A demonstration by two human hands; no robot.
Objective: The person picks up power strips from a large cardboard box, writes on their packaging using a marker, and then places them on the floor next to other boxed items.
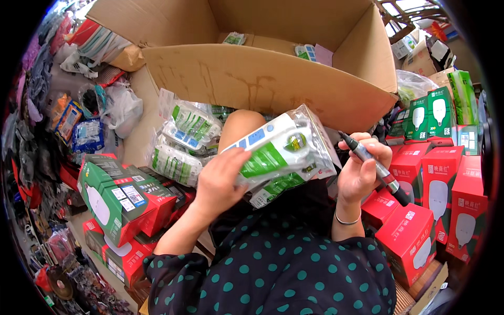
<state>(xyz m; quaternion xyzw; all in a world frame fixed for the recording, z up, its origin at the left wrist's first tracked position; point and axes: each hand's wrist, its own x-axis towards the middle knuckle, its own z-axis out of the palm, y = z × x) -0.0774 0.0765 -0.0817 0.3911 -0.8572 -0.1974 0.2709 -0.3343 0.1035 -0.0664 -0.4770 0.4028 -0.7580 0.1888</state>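
My left hand (221, 181) is closed on the near-left end of a plastic-wrapped power strip (281, 149), white with a green band and blue patches. It is held tilted over my lap, with another green-and-white wrapped pack (281, 188) just beneath it. In my right hand (363, 167), a black marker pen (375, 168) is gripped between thumb and fingers, its dark tip pointing up and left near the strip's far end. More wrapped power strips (181, 139) lie in a pile beyond my left hand. Whether the lower pack is also in my left hand's grip, I cannot tell.
A big open cardboard box (262, 73) stands ahead, with a few small packs inside. Red and green bulb boxes (123, 202) are stacked at left; more red boxes (409, 239) and green boxes (441, 113) fill the right. Bagged goods (86, 128) crowd the far left.
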